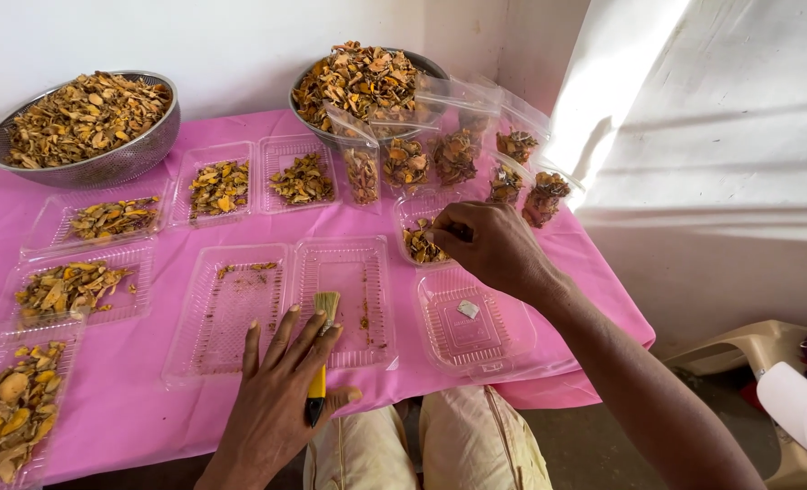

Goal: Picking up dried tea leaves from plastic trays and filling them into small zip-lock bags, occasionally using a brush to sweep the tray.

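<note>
My left hand (281, 399) lies flat at six o'clock, fingers spread, pressing on the near edge of an open clear clamshell tray (285, 304). A yellow-handled brush (320, 363) is trapped between my fingers, its bristles pointing toward twelve and resting on the tray's right half, which holds only a few orange crumbs.

My right hand (490, 245) reaches to about two o'clock, fingers curled together and pinched over the dried turmeric slices (419, 245) in a small clear tray (410, 211). I cannot tell whether a piece is between the fingertips. Just below that hand sits an empty clear tray (472, 331) with a small white scrap in it, close to the table's near edge.

Filled trays crowd nine and ten o'clock. Two metal bowls (104, 168) of slices and small filled bags (403, 163) line twelve. The pink cloth (149, 399) is bare beside my left wrist.
</note>
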